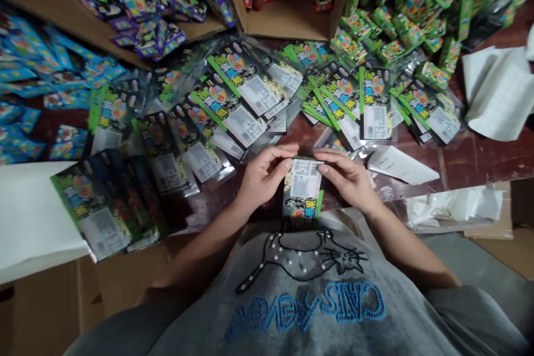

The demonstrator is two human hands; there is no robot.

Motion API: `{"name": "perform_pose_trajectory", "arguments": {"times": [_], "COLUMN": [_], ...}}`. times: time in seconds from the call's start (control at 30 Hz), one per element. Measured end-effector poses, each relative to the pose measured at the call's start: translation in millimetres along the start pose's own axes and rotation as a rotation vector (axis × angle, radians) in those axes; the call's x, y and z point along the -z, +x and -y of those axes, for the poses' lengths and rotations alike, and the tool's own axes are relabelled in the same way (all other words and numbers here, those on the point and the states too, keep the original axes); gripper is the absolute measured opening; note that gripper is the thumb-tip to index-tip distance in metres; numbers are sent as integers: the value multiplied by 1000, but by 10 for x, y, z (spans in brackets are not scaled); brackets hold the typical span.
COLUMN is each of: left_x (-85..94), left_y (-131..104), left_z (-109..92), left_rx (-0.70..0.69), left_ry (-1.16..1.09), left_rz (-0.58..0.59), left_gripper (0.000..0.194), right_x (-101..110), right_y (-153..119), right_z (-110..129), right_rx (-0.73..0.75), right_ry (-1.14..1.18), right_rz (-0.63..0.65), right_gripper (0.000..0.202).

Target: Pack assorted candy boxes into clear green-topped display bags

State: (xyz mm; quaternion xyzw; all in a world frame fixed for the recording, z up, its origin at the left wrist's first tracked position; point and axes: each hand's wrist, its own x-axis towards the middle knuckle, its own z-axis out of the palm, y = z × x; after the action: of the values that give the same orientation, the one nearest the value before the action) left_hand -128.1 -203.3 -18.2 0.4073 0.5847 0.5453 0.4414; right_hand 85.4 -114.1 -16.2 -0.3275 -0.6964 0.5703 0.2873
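Note:
At the table's front edge, close to my body, a black and green candy packet (303, 192) with a white barcode label is held between my two hands. My left hand (269, 172) grips its left upper corner, thumb on the label side. On the opposite corner, my right hand (344, 173) has its thumb near the label, fingers curved behind. The packet's printed side faces up, with the print upside down. Beyond my hands lie similar labelled packets (246, 122) in overlapping rows, and a fanned stack (104, 233) lies at the left.
Cardboard boxes (287, 26) stand at the back with red and purple small packs. Blue packs (69, 142) lie at the left, green packs (411, 30) at the back right. White label sheets (498, 97) and a folded paper (400, 166) are on the right.

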Motion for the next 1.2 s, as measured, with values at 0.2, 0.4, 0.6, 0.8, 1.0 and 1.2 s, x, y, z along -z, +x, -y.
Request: {"name": "perform_pose_trajectory", "arguments": {"times": [0.2, 0.4, 0.6, 0.8, 1.0, 1.2], "left_x": [-8, -38, -70, -126, -71, -371], "left_y": [51, 203, 414, 461, 603, 791], "left_z": [-70, -217, -286, -262, -5, -180], "left_rx": [27, 106, 283, 149, 83, -489], "left_ry": [48, 109, 135, 192, 454, 904], "left_rz": [-19, 79, 101, 290, 282, 201], "left_gripper": [23, 24, 27, 26, 20, 20], "right_x": [55, 153, 198, 381, 845, 1864], "right_y": [24, 137, 214, 19, -373, -823], "right_z": [12, 136, 119, 99, 80, -301], "right_rx": [6, -252, -531, -410, 177, 13], "right_ry": [22, 214, 530, 365, -526, -974], "right_rz": [-13, -5, -61, 52, -56, -246], "right_gripper": [31, 27, 34, 32, 43, 67]}}
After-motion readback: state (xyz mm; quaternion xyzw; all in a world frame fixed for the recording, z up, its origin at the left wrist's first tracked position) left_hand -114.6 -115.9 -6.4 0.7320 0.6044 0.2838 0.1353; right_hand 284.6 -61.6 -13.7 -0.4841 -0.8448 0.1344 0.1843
